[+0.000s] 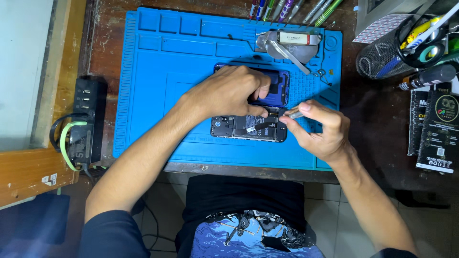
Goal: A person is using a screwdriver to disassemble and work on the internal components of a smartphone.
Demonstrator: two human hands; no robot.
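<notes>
1 opened phone (248, 126) | left hand (229, 93) grasping it | right hand (318, 126) grasping 1 tool (292, 114)

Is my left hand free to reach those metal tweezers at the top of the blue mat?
Probably not yet: the left hand is pressing on the opened phone. The tweezers lie uncovered beyond it, so the path looks clear.

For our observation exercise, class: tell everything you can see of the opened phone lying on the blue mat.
The opened phone lies flat across the blue mat, back cover off, showing a dark battery and black internal parts. Its blue rear shell lies just behind it. The left hand presses down on it from above; the right hand holds a slim metal tool at its right end. Finer parts are too small to tell.
</notes>
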